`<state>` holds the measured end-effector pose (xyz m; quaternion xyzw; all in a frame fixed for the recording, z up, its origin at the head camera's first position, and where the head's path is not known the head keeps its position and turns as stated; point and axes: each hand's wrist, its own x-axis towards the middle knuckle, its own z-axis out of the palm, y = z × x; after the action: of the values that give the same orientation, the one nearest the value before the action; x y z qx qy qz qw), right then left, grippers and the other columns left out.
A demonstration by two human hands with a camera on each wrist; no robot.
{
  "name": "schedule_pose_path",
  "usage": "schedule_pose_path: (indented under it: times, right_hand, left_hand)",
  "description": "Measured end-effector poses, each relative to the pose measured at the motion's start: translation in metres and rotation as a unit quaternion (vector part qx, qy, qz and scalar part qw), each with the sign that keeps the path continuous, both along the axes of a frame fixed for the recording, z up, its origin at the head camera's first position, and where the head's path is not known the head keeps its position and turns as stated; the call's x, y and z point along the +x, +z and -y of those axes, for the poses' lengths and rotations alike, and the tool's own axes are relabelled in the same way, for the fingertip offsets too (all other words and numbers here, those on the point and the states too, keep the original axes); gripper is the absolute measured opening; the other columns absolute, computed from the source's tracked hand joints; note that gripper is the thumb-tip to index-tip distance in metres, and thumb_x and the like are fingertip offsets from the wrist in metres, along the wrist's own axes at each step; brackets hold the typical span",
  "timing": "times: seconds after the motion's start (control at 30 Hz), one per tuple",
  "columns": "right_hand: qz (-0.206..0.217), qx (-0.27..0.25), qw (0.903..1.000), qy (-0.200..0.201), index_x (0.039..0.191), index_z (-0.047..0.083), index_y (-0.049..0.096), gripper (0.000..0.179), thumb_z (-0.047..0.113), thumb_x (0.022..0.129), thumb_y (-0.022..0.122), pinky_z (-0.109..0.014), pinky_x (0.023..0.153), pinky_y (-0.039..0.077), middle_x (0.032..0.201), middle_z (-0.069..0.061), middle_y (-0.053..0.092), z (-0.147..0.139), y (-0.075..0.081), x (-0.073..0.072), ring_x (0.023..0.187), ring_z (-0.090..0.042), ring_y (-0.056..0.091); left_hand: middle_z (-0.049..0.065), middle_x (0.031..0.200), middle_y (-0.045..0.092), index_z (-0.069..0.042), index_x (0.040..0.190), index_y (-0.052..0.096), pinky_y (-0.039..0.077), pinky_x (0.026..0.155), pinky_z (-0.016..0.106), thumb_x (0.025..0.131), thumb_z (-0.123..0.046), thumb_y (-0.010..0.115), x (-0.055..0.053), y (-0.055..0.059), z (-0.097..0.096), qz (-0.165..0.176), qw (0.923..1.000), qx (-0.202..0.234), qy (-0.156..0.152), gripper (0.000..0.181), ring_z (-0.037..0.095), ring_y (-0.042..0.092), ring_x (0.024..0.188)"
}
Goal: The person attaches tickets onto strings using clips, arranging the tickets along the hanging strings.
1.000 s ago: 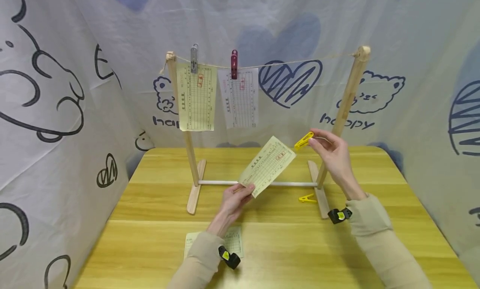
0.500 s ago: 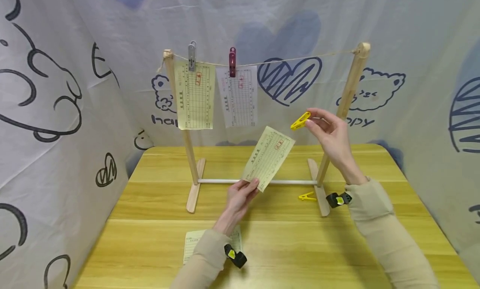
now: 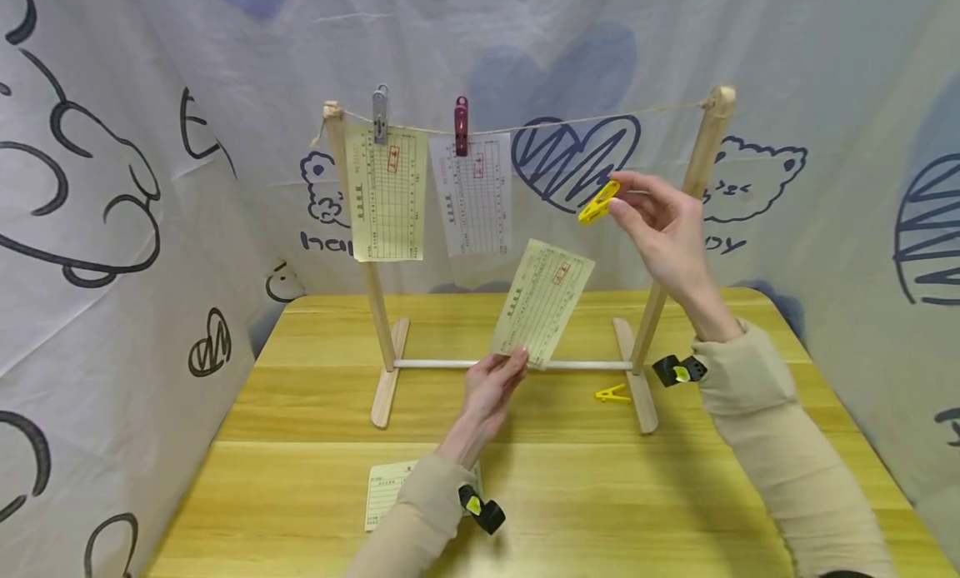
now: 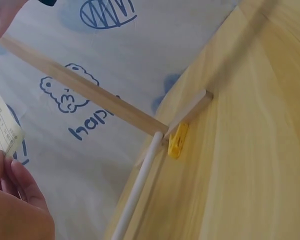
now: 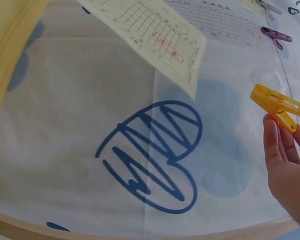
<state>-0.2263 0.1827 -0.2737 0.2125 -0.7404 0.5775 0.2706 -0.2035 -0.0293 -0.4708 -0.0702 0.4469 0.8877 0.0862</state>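
My left hand point(image 3: 491, 395) pinches the lower end of a yellow printed slip point(image 3: 543, 303), which tilts up to the right in front of the rack. Higher on the right, my right hand point(image 3: 667, 236) holds a yellow clothespin point(image 3: 598, 203) by its handle end between thumb and fingers. In the right wrist view the same clothespin point(image 5: 276, 105) points toward the slip point(image 5: 160, 37), with a gap between them. Above both hands runs a thin string point(image 3: 585, 122). From it hang a yellow slip point(image 3: 387, 203) under a grey clip point(image 3: 380, 116) and a white slip point(image 3: 472, 203) under a dark red clip point(image 3: 461, 127).
The string is tied between two wooden posts point(image 3: 705, 149), joined low down by a white rod point(image 3: 435, 364). A second yellow clothespin point(image 3: 613, 393) lies by the right foot point(image 3: 643, 403). More slips point(image 3: 382, 490) lie on the wooden table point(image 3: 570, 495), partly under the left forearm.
My right hand has risen with the yellow clothespin toward the string. The slip in my left hand has moved up slightly and turned more upright.
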Motion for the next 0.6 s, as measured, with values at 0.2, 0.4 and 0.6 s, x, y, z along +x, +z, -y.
schedule_pose_path:
  times: [0.2, 0.4, 0.6]
  right_hand:
    - [-0.022, 0.022, 0.9995, 0.000, 0.129, -0.008, 0.061, 0.033, -0.001, 0.097, 0.062, -0.010, 0.088, 0.056, 0.109, 0.015, 0.064, 0.007, 0.019, -0.002, 0.099, 0.000, 0.066]
    - [-0.059, 0.037, 0.9976, -0.004, 0.125, -0.009, 0.063, 0.031, -0.006, 0.095, 0.063, -0.010, 0.087, 0.056, 0.109, 0.011, 0.063, 0.012, 0.035, -0.006, 0.097, 0.001, 0.065]
    - [-0.080, 0.058, 0.9949, -0.019, 0.123, -0.006, 0.066, 0.029, -0.004, 0.094, 0.065, -0.011, 0.087, 0.055, 0.104, 0.014, 0.062, 0.016, 0.049, -0.008, 0.095, 0.003, 0.063]
  left_hand:
    - [-0.001, 0.087, 0.073, 0.006, 0.116, 0.063, 0.061, 0.075, 0.016, 0.095, 0.002, 0.064, -0.003, 0.007, -0.009, -0.015, 0.9997, 0.019, -0.007, 0.021, 0.005, 0.068, 0.077]
    - [-0.001, 0.087, 0.072, 0.004, 0.113, 0.063, 0.061, 0.076, 0.017, 0.095, 0.004, 0.063, -0.004, 0.014, -0.017, -0.022, 0.9992, 0.033, -0.002, 0.018, 0.006, 0.068, 0.077]
    - [0.000, 0.091, 0.072, 0.007, 0.121, 0.060, 0.061, 0.082, 0.017, 0.096, 0.002, 0.063, -0.007, 0.022, -0.023, -0.020, 0.9987, 0.046, -0.002, 0.026, 0.007, 0.068, 0.081]
